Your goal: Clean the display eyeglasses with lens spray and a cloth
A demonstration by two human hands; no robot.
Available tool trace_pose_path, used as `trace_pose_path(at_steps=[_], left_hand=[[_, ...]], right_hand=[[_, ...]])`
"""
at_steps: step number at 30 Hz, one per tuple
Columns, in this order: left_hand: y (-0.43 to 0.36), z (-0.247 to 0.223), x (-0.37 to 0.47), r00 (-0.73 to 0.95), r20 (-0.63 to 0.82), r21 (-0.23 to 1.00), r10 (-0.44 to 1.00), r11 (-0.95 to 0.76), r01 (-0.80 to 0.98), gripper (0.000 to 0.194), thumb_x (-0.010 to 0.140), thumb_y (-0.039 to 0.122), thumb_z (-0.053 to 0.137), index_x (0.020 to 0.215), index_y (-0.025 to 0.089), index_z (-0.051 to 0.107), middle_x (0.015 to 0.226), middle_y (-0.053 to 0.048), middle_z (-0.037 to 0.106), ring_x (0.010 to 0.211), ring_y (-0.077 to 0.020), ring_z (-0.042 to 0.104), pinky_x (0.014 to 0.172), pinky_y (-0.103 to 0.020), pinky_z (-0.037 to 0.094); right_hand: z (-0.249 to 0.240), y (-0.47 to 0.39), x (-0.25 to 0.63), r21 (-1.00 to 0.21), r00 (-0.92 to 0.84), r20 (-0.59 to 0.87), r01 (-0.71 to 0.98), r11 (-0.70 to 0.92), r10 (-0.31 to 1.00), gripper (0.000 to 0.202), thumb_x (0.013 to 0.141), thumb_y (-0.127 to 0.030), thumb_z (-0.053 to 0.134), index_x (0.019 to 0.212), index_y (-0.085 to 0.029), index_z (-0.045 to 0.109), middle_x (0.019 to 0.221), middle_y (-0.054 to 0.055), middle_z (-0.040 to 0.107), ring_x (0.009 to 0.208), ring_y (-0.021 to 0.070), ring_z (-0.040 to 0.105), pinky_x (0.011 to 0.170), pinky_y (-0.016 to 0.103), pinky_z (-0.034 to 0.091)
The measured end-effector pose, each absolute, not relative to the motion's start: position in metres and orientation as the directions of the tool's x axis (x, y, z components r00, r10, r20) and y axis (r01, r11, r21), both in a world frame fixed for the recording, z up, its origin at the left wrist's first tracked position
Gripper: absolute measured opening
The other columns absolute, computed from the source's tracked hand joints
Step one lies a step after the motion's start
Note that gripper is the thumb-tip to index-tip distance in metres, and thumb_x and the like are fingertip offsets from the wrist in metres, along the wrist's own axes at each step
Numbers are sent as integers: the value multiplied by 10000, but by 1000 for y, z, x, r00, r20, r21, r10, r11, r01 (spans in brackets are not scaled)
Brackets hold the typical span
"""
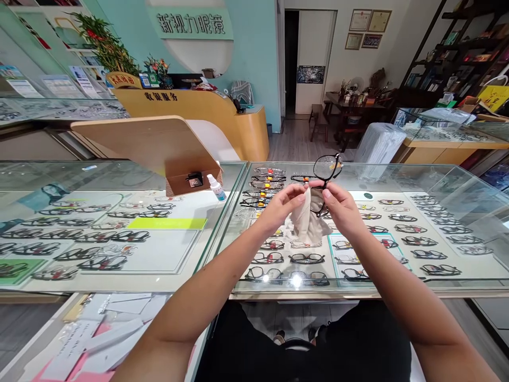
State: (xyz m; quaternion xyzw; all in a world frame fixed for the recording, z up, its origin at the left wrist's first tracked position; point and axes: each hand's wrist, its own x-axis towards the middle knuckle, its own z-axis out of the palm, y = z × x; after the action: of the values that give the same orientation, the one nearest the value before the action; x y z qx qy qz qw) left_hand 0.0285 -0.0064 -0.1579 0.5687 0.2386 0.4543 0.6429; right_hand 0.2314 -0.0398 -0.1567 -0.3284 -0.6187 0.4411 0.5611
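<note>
Above the glass display case, a pair of black-framed eyeglasses (pixel 326 167) is held tilted upright, one lens up and the other low between my hands. My right hand (pixel 342 209) is closed on the frame near its middle. A pale beige cleaning cloth (pixel 304 222) hangs from the fingers of my left hand (pixel 287 204), which pinch it against the lower lens. That lens is partly covered by the cloth and fingers. Under the glass below my hands lie rows of eyeglasses (pixel 307 258).
A white spray bottle (pixel 217 188) stands on the left case beside a wooden-backed tilted mirror (pixel 147 143). The glass case's front edge (pixel 318 293) runs before my lap. An open drawer (pixel 99 334) with papers is at lower left. A wooden counter (pixel 191 114) stands behind.
</note>
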Motion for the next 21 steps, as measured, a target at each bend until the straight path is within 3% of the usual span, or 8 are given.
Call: trace_pose_path(at_steps=[5, 7, 10, 14, 18, 21], left_hand=[[-6, -158, 26, 542, 183, 971, 821, -62, -233, 539, 786, 617, 974, 878, 138, 743, 856, 1, 592, 795, -136, 515, 757, -257, 396], [-4, -159, 25, 561, 165, 964, 811, -13, -264, 534, 749, 575, 1014, 1010, 156, 809, 902, -5, 642, 823, -137, 550, 788, -254, 412], [-4, -162, 25, 614, 122, 948, 780, 93, -306, 641, 670, 498, 1078, 1195, 215, 843, 962, -14, 716, 858, -149, 604, 847, -272, 454], [-5, -164, 25, 645, 68, 952, 761, 144, -271, 736, 641, 497, 1098, 1282, 238, 843, 912, 3, 733, 831, -142, 608, 872, -274, 474], [-5, -162, 23, 626, 57, 954, 778, 141, -263, 729, 801, 720, 932, 1290, 187, 840, 995, -67, 778, 932, -204, 668, 906, -304, 497], [-5, -159, 21, 584, 93, 963, 807, 76, -259, 573, 827, 692, 923, 1060, 173, 852, 1161, -106, 785, 1055, -243, 680, 942, -319, 503]], right_hand=[[-155, -41, 230, -908, -220, 416, -40, 418, 882, 420, 1034, -631, 701, 1275, -309, 823, 1230, 64, 778, 1146, 266, 706, 1088, 450, 547], [-157, -39, 230, -902, -240, 427, -45, 430, 872, 377, 1040, -611, 705, 1255, -331, 835, 1199, 48, 774, 1160, 259, 695, 1101, 430, 523], [-160, -37, 231, -909, -267, 410, -38, 415, 872, 379, 1019, -635, 724, 1209, -335, 855, 1057, 32, 752, 1043, 239, 685, 998, 386, 538], [-161, -38, 231, -940, -267, 339, -46, 339, 902, 451, 968, -694, 752, 1161, -301, 861, 938, 28, 725, 890, 227, 664, 897, 376, 561], [-153, -41, 232, -938, -265, 339, -164, 304, 903, 363, 1000, -615, 757, 1181, -316, 856, 1118, 36, 787, 1080, 245, 728, 1083, 398, 554], [-150, -41, 233, -923, -272, 372, -210, 323, 887, 323, 1033, -567, 736, 1219, -328, 851, 1246, 35, 800, 1208, 251, 732, 1158, 400, 525]])
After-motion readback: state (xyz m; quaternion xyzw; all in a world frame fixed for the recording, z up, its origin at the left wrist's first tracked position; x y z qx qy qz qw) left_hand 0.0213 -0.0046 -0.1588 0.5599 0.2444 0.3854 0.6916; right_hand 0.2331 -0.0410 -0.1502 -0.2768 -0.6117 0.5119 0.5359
